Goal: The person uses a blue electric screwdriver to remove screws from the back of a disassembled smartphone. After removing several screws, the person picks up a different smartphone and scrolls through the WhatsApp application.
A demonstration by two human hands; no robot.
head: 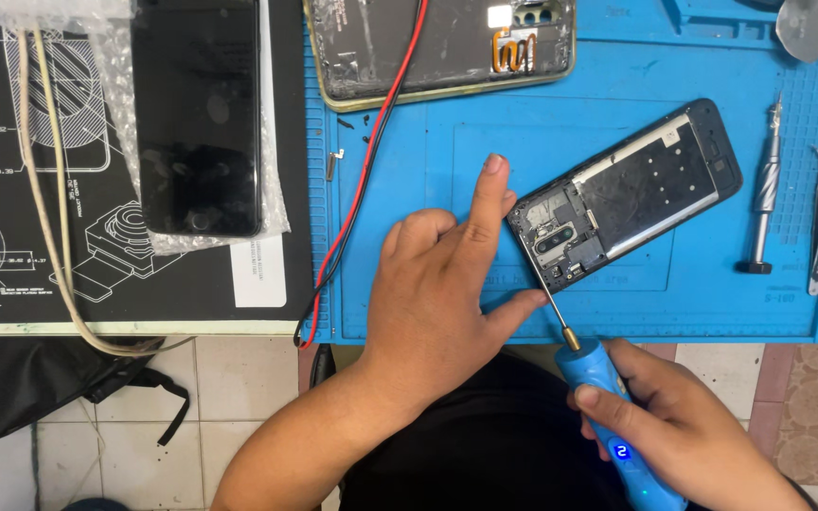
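My right hand (674, 426) is wrapped tight around the blue electric screwdriver (608, 416), its bit touching the opened phone (631, 194) on the blue mat (542, 123). My left hand (442, 284) grips nothing; it steadies the phone's near end, index finger outstretched.

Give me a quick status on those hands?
Left hand steadies opened phone. Right hand grips blue screwdriver, tip at phone's corner. Nothing blocking.

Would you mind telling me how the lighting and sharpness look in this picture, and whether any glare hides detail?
Head view: even, soft light with faint shadows under the left hand; the opened phone and blue screwdriver are sharp; a bright glare patch sits on the back cover at the top edge; the dark phone on bubble wrap shows dim reflections; no visible motion blur.
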